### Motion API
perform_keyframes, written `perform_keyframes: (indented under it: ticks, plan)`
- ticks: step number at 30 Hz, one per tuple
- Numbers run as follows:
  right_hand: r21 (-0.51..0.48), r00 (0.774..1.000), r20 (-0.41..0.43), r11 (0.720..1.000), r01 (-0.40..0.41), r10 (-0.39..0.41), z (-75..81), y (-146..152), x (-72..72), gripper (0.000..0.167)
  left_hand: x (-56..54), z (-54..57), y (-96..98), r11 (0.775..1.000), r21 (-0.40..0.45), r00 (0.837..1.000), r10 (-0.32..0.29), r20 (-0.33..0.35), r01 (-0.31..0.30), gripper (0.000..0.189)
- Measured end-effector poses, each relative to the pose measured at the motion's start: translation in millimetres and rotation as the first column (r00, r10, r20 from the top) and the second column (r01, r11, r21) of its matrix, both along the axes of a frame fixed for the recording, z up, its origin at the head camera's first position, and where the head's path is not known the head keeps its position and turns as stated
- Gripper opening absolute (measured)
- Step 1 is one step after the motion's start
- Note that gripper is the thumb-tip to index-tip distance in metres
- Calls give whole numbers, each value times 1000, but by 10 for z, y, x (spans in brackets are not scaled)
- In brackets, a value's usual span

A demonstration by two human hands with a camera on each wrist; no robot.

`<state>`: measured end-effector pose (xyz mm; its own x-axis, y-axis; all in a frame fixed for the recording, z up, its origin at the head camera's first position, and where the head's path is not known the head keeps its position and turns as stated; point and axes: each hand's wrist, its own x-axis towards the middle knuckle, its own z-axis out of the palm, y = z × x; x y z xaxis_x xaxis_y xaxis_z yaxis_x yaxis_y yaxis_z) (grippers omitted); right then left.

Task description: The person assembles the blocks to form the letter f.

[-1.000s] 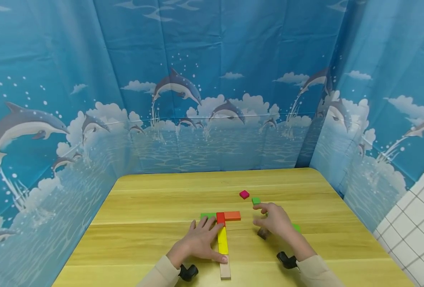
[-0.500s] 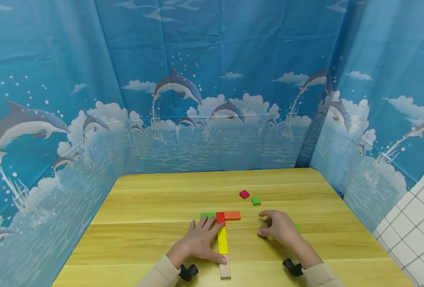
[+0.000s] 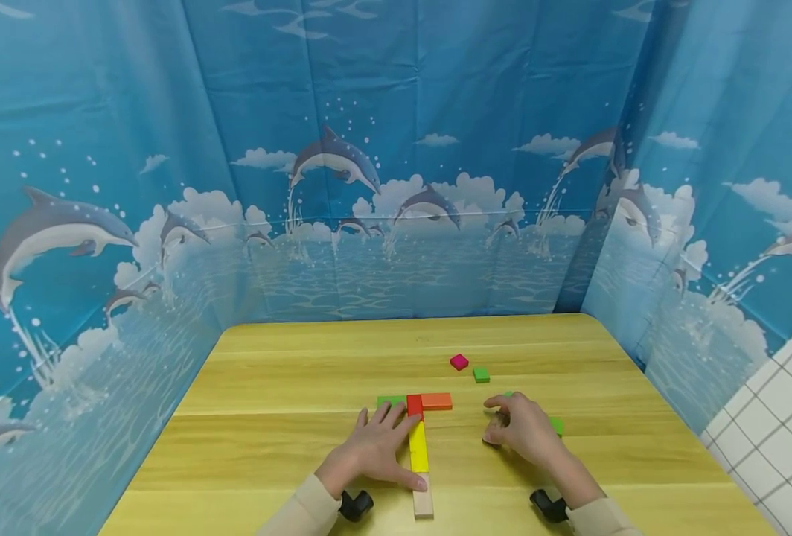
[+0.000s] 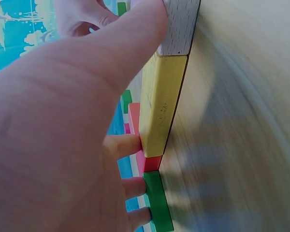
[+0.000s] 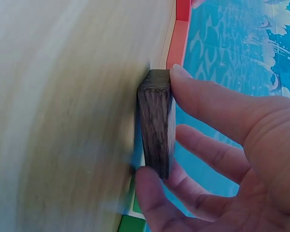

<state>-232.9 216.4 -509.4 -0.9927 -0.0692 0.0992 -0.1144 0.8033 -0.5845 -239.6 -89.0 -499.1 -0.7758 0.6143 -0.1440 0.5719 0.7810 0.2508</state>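
Note:
In the head view, my left hand (image 3: 377, 454) lies spread over a T of wooden blocks. Its thumb rests on the pale wooden block (image 3: 423, 506), and its other fingers touch the red block (image 3: 414, 406) and green block (image 3: 391, 400). Between pale and red lies the yellow block (image 3: 419, 449); the orange block (image 3: 437, 401) adjoins red on the right. My right hand (image 3: 528, 432) pinches a dark brown wooden block (image 5: 155, 128) between thumb and fingers, seen closely in the right wrist view. Whether that block touches the table, I cannot tell.
Beyond the right hand lie a magenta block (image 3: 459, 362) and a small green block (image 3: 481, 374). Another green block (image 3: 557, 426) sits just right of that hand, partly hidden. A dolphin-print curtain (image 3: 403, 268) hangs behind the yellow wooden table (image 3: 289, 372).
My right hand has drawn back slightly from beside the small green block, and its fingers have closed on the dark brown block. The left hand stays in place on the T.

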Motion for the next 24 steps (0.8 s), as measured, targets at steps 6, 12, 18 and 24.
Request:
perform_keyframes:
  ticks: [6,12,18,24]
  plan:
    - [4,1000,-28,1000,-3,3,6,-47,10,53,-20,-15,-2,1000,-4,1000,2,3,-2,112]
    - [-21,999,-38,1000,-20,19,5,-92,11,46,-15,2,-4,1000,-10,1000,2,1,-2,111]
    - [-91,999,-32,995,-29,26,13,-125,-9,39,-17,15,6,1000,-26,1000,0,-10,0,111]
    - [-138,998,-48,990,-43,37,42,-171,-50,39,-34,9,13,999,-34,1000,0,-18,-1,112]
